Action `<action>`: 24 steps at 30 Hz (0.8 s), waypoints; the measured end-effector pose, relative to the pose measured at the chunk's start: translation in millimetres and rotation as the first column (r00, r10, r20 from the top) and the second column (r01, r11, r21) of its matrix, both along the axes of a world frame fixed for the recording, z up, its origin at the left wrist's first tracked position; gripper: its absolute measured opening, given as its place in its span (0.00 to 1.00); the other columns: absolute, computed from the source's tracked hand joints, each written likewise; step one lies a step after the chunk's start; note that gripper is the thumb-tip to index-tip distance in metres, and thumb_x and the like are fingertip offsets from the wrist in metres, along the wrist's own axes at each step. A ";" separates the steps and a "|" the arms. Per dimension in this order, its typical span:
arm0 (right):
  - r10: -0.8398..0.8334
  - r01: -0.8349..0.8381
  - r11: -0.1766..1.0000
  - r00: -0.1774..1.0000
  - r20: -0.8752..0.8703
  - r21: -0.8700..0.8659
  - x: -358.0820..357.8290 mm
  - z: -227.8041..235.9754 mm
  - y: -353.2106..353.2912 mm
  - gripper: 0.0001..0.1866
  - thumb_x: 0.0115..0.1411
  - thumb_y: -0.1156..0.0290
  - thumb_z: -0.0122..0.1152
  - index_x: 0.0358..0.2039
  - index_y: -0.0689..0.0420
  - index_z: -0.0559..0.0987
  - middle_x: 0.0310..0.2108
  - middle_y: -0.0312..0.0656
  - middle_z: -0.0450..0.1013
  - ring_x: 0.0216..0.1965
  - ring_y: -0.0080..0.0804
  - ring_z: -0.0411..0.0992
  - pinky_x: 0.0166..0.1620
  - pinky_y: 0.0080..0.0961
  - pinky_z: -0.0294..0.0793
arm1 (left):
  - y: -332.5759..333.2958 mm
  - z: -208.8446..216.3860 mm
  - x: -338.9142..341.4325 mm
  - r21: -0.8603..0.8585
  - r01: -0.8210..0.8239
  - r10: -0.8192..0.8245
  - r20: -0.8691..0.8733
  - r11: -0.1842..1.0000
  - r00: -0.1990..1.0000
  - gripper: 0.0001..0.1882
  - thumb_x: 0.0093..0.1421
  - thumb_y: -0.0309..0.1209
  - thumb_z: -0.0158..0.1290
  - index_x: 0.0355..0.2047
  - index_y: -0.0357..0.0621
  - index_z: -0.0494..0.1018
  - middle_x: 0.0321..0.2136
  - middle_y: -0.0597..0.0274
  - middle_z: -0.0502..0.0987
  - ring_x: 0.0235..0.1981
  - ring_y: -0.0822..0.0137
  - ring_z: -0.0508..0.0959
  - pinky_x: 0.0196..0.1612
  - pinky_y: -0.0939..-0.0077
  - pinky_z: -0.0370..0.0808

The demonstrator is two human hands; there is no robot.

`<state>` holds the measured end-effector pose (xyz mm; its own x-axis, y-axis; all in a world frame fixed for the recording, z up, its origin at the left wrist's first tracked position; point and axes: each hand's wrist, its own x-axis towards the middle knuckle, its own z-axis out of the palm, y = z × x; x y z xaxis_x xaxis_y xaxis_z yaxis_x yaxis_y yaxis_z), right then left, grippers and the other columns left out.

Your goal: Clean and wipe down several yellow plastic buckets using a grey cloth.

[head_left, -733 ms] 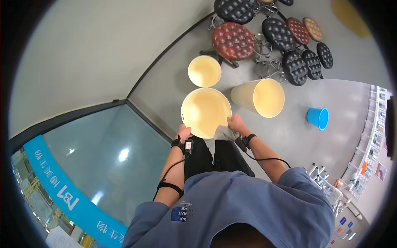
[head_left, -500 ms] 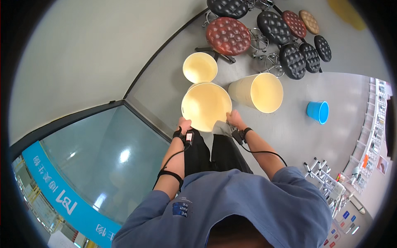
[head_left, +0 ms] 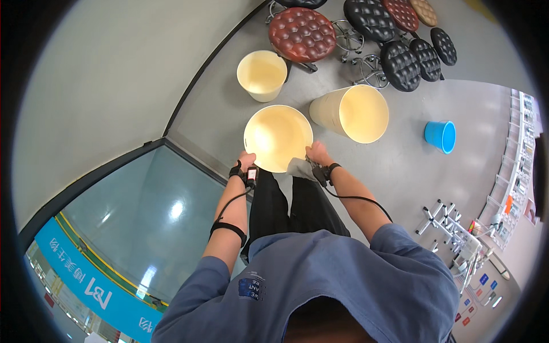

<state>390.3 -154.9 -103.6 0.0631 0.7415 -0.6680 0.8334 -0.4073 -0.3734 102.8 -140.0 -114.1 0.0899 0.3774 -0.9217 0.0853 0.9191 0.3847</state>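
A round cream-coloured bucket (head_left: 278, 134) is in front of my legs, its open top facing me, with nothing seen in it. My left hand (head_left: 246, 160) is closed on the near left of its rim. On the near right my right hand (head_left: 318, 152) grips the rim too. A limp grey piece, perhaps a cloth (head_left: 300, 168), hangs by the right hand at the bucket's edge; whether the fingers hold it I cannot tell. Both wrists wear black straps with small devices and cables.
A smaller cream bucket (head_left: 262, 73) stands just beyond, and a tall cream bucket (head_left: 363, 114) leans in view to the right. Further right is a blue bucket (head_left: 440, 136). Several padded stools (head_left: 302, 35) line the far side. A glass pane (head_left: 137, 211) borders the left.
The held bucket has drawn nearer to me, away from the smaller bucket, leaving a visible gap. My hands moved with it, both still on its rim. The view has shifted slightly.
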 end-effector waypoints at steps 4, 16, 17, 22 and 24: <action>-0.033 0.040 0.993 0.998 -0.061 0.112 6.3 3.0 -6.8 0.23 0.51 0.58 0.48 0.26 0.71 0.74 0.27 0.66 0.70 0.31 0.62 0.69 0.35 0.49 0.70 | 3.9 31.6 4.3 0.013 0.100 -0.100 -0.017 0.995 0.995 0.13 0.49 0.28 0.48 0.34 0.32 0.70 0.25 0.52 0.74 0.20 0.62 0.74 0.20 0.70 0.69; -0.099 0.157 0.965 0.960 -0.261 0.209 47.4 163.3 83.5 0.20 0.45 0.60 0.56 0.16 0.70 0.74 0.13 0.56 0.68 0.15 0.46 0.67 0.26 0.39 0.67 | 96.0 152.6 37.8 0.193 -0.177 0.149 0.151 0.965 0.977 0.37 0.36 0.12 0.36 0.53 0.39 0.55 0.40 0.53 0.66 0.43 0.47 0.69 0.40 0.49 0.69; -0.102 0.164 0.960 0.959 -0.263 0.227 55.9 174.5 93.1 0.20 0.45 0.60 0.56 0.16 0.70 0.74 0.13 0.56 0.68 0.15 0.46 0.67 0.26 0.39 0.67 | 101.6 157.5 42.4 0.272 -0.210 0.153 0.217 0.939 0.964 0.37 0.35 0.11 0.35 0.52 0.37 0.58 0.40 0.52 0.67 0.42 0.49 0.70 0.39 0.59 0.71; -0.378 0.456 0.884 0.828 -0.415 0.104 121.9 226.9 119.0 0.19 0.48 0.59 0.60 0.16 0.66 0.75 0.13 0.35 0.67 0.15 0.24 0.63 0.22 0.26 0.65 | 151.4 212.0 91.0 0.461 0.172 -0.129 -0.125 0.870 0.984 0.39 0.33 0.14 0.37 0.53 0.39 0.61 0.40 0.53 0.71 0.39 0.56 0.73 0.29 0.72 0.71; -0.343 0.587 0.769 0.715 -0.610 0.255 151.8 234.9 122.1 0.17 0.49 0.61 0.60 0.17 0.64 0.76 0.14 0.33 0.66 0.16 0.22 0.63 0.22 0.24 0.65 | 167.3 194.8 98.2 0.556 0.089 -0.085 -0.032 0.827 0.996 0.38 0.34 0.14 0.37 0.52 0.40 0.64 0.38 0.55 0.73 0.36 0.58 0.74 0.26 0.74 0.70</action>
<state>542.1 -32.8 131.3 0.2256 0.9091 -0.3503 0.2143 -0.3970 -0.8924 201.0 27.3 80.7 0.1422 0.8169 -0.5589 0.1587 0.5385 0.8275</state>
